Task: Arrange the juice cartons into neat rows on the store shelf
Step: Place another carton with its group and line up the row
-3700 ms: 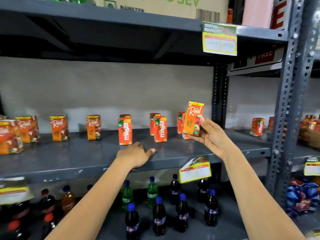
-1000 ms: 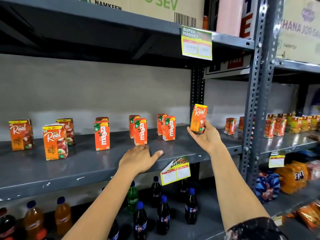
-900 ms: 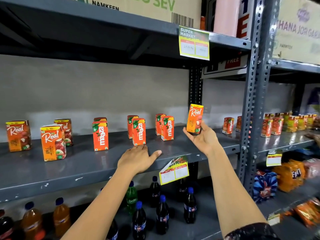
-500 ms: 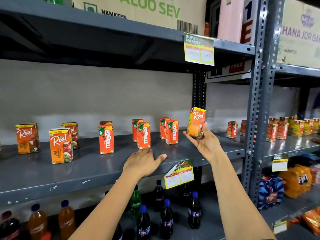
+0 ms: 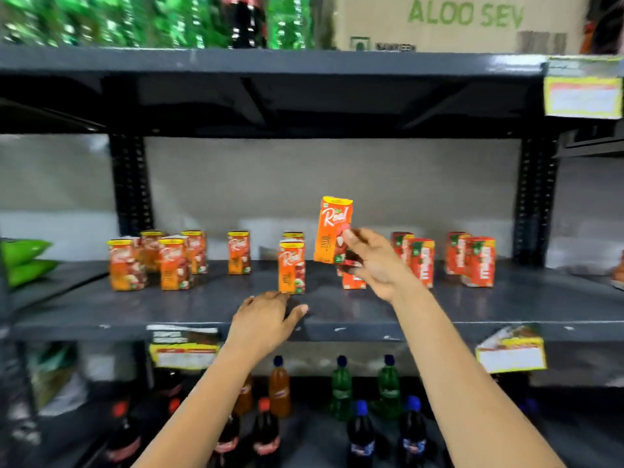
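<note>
My right hand holds an orange Real juice carton upright in the air above the grey middle shelf. My left hand rests flat near the shelf's front edge, fingers apart, just in front of a standing Real carton. Several more Real cartons stand in a loose group to the left. Orange Maaza cartons stand in pairs on the right, one partly hidden behind my right hand.
Dark upright posts bound the shelf bay. Soft drink bottles fill the lower shelf. Yellow price tags hang from the shelf edge. A cardboard box and green bottles sit on the top shelf. Green packets lie far left.
The view has swung left, bringing the group of Real cartons into the middle. My right hand has carried its carton left, past the Maaza cartons. My left hand stays on the shelf edge.
</note>
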A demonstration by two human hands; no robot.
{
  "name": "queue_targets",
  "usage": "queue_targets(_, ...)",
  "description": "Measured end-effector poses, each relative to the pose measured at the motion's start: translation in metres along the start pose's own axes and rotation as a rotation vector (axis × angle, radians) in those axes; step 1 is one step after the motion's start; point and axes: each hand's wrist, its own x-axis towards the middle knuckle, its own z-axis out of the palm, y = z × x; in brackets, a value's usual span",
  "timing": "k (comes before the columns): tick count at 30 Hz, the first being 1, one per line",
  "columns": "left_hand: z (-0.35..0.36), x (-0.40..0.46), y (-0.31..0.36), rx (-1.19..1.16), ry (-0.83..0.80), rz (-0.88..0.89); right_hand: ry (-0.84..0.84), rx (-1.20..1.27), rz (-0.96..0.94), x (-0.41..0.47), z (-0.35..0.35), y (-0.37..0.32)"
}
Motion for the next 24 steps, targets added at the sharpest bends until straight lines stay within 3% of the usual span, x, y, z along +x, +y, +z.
queue_targets(5, -0.01, -0.005, -0.077, 0.008, -0.044, -0.21, -0.123, -0.061, 0.133, 0.038, 0.111, 0.04)
queue_targets(8, -0.007, -0.003, -0.1, 0.0, -0.094, -0.246, -0.114, -0.159, 0.181, 0.058, 0.152, 0.065)
queue_targets(19, -0.008, -0.004, -0.102, -0.003, -0.097, -0.185, -0.023, -0.361, 0.277, 0.081, 0.182, 0.094)
queue_targets(22, -0.013, -0.009, -0.129, -0.18, -0.032, -0.173, 0.057, -0.667, 0.192, 0.062, 0.196, 0.093)
queue_targets(24, -0.016, -0.016, -0.153, -0.348, 0.131, -0.234, 0.126, -0.95, 0.06, 0.039, 0.203, 0.088)
